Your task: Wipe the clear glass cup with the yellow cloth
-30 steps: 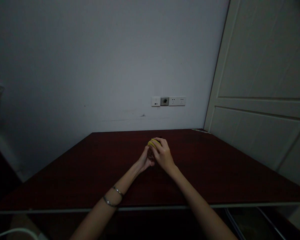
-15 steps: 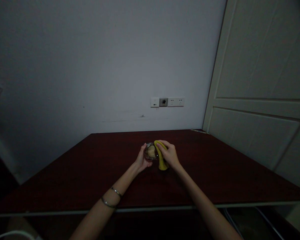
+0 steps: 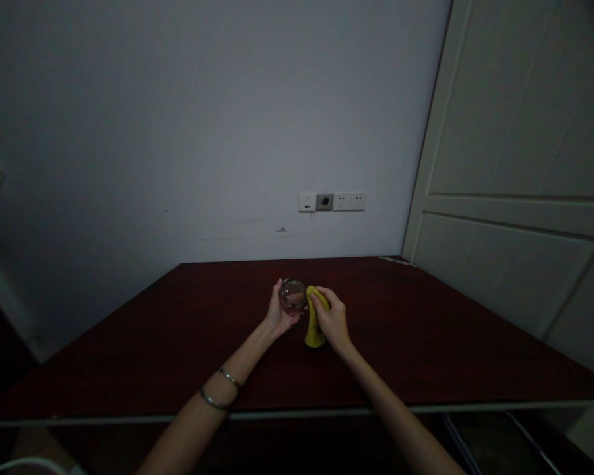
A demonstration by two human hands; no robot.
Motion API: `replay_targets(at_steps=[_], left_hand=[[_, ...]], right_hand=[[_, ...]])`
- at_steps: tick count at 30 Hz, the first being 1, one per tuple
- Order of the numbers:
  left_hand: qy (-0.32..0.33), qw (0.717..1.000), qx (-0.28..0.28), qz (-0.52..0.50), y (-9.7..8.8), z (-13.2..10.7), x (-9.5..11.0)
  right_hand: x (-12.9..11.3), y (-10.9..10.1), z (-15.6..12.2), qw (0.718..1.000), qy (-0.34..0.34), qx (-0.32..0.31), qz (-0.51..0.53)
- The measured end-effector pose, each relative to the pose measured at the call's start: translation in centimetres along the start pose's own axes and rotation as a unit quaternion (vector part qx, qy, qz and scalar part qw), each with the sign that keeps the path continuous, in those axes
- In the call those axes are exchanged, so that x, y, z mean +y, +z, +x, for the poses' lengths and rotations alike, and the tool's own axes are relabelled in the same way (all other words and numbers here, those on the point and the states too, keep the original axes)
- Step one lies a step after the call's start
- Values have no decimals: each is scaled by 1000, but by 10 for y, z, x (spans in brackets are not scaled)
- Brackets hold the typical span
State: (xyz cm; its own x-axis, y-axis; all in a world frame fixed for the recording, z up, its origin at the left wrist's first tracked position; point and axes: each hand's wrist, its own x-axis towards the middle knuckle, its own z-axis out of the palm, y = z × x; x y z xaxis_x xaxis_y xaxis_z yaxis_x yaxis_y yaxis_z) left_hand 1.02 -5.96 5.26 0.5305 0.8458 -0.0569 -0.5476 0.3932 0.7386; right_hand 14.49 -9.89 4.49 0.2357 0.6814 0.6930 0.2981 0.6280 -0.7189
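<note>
My left hand [image 3: 278, 315] is closed round a clear round glass container [image 3: 293, 295], thumb on its far left side and fingers beneath. Its round face is turned toward me; whether it is an ashtray, a jar or a bowl I cannot tell. Pinched between the thumb and fingers of my right hand [image 3: 335, 315] is a folded yellow cloth [image 3: 314, 328], which hangs down toward the tabletop. The cloth's upper end is right beside the glass's right rim. Both hands are held above the dark red table [image 3: 202, 330].
A pale wall [image 3: 228, 132] rises behind the table, with a row of wall sockets [image 3: 332, 202] low on it. At the right stands a panelled door [image 3: 515, 198]. The table's front edge [image 3: 301, 413] runs below my forearms. A white cable [image 3: 24, 462] shows at lower left.
The glass has turned in my left hand and shifted slightly left; the yellowish look inside it is gone. My right hand and the cloth have come down a little, the cloth's lower end swinging left.
</note>
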Motion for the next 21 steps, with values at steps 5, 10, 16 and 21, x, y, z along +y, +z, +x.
replay_targets(at_steps=[5, 10, 16, 21], left_hand=[[2, 999, 12, -30, -2, 3, -2], [12, 998, 5, -59, -2, 4, -2], [8, 997, 22, -78, -1, 3, -2], [22, 997, 33, -61, 3, 0, -1]], right_hand=[[-11, -2, -7, 995, -88, -15, -36], [-13, 2, -14, 990, -122, -29, -58], [-9, 7, -20, 983, -150, -41, -96], [-12, 6, -24, 953, -219, -93, -189]])
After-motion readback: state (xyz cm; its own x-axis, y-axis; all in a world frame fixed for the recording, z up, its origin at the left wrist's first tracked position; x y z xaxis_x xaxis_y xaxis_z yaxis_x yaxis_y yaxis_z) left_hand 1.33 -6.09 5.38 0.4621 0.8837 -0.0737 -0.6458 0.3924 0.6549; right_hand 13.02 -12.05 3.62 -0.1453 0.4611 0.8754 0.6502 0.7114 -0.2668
